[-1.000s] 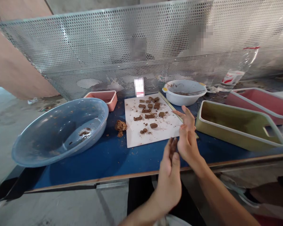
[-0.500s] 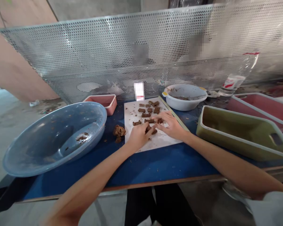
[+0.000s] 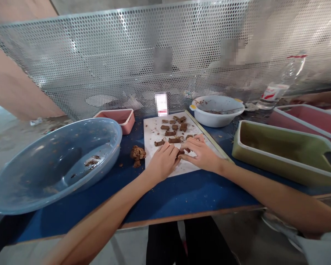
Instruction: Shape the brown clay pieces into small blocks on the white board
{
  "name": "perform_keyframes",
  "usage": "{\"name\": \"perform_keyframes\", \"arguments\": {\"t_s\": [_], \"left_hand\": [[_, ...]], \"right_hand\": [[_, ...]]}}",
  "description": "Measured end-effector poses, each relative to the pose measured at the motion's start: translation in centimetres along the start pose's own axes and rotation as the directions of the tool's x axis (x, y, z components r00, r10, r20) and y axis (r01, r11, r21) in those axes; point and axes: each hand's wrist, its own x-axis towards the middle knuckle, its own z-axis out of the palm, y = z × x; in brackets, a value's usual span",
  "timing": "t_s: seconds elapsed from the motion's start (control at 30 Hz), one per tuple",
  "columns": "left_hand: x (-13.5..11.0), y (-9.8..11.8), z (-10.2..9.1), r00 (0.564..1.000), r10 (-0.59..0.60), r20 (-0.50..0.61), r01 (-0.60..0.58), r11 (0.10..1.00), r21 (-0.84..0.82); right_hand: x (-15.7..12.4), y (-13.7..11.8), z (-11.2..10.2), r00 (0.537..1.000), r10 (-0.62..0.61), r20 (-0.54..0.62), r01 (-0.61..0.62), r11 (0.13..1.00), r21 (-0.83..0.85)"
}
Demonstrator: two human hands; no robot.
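My left hand and my right hand meet over the near part of a white sheet. Between their fingertips is a small brown clay piece, mostly covered by the fingers. Both hands are closed on it, low over the sheet. Several shaped clay pieces lie beyond them, among them a bar with raised ends and a similar one just past my left fingers. A crumbly clay lump rests on the blue tabletop, left of the sheet.
A large blue basin and a small pink tub stand on the left. A strip edges the sheet's right side. Farther right are a white basin, an olive bin, a pink bin and a bottle. Perforated metal rises behind.
Both hands have drawn closer together around the clay piece. My left fingers now wrap over it, and my right fingers have curled in from being more spread. The view has shifted slightly.
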Motion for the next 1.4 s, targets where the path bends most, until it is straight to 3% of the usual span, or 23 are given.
{"name": "perform_keyframes", "arguments": {"t_s": [0.17, 0.33, 0.53, 0.77, 0.97, 1.4], "left_hand": [[-0.4, -0.3, 0.1, 0.996, -0.040, -0.077, 0.032, 0.994, -0.104], [-0.4, -0.4, -0.6, 0.976, -0.168, -0.139, 0.114, 0.937, -0.329], [0.3, -0.8, -0.2, 0.950, -0.295, -0.102, 0.199, 0.825, -0.529], [0.5, -1.4, 0.5, 0.918, -0.395, 0.022, 0.291, 0.637, -0.713], [0.3, -1.7, 0.5, 0.906, -0.421, 0.042, 0.314, 0.603, -0.734], [0.2, -2.2, 0.8, 0.920, -0.392, 0.027, 0.271, 0.583, -0.766]], "right_hand": [[-0.3, 0.5, 0.5, 0.999, -0.020, 0.027, 0.020, 1.000, 0.008], [-0.2, 0.6, 0.3, 0.997, -0.038, -0.063, 0.040, 0.999, 0.020], [-0.2, 0.5, 0.2, 0.995, -0.057, -0.085, 0.058, 0.998, 0.012], [-0.2, 0.6, 0.4, 0.994, -0.090, -0.064, 0.089, 0.996, -0.023], [-0.1, 0.5, 0.2, 0.978, -0.198, -0.062, 0.190, 0.975, -0.120], [0.0, 0.1, 0.2, 0.971, -0.221, -0.090, 0.207, 0.968, -0.145]]}}
